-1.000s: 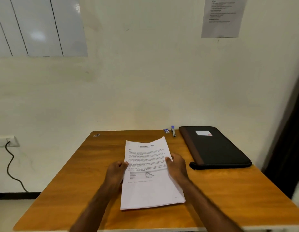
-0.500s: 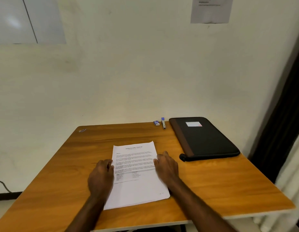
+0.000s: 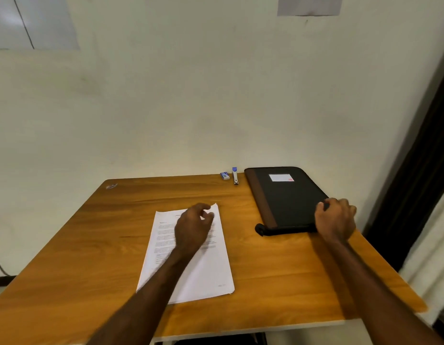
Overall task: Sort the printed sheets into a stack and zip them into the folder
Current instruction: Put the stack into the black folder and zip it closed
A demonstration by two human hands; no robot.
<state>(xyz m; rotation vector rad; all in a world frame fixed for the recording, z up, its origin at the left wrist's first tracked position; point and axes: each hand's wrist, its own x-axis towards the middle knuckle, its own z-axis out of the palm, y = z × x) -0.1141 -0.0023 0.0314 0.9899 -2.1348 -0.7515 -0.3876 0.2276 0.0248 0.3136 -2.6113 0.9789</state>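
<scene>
A stack of white printed sheets (image 3: 208, 270) lies flat on the wooden table (image 3: 285, 270), a little left of its middle. My left hand (image 3: 193, 226) is over the stack's upper half, fingers loosely curled near the slightly lifted top right corner, holding nothing. A black zip folder (image 3: 285, 200) with a brown spine and a white label lies closed at the back right. My right hand (image 3: 336, 220) is at the folder's near right corner, its fingers curled over the edge.
A small blue stapler (image 3: 235, 176) and a staple box (image 3: 225, 175) sit at the table's back edge, left of the folder. A small metal clip (image 3: 111, 186) lies at the back left corner. A dark curtain (image 3: 430, 170) hangs close on the right.
My right hand left the stack's right side and went right to the folder's near corner. My left hand moved from the stack's left edge onto its upper middle.
</scene>
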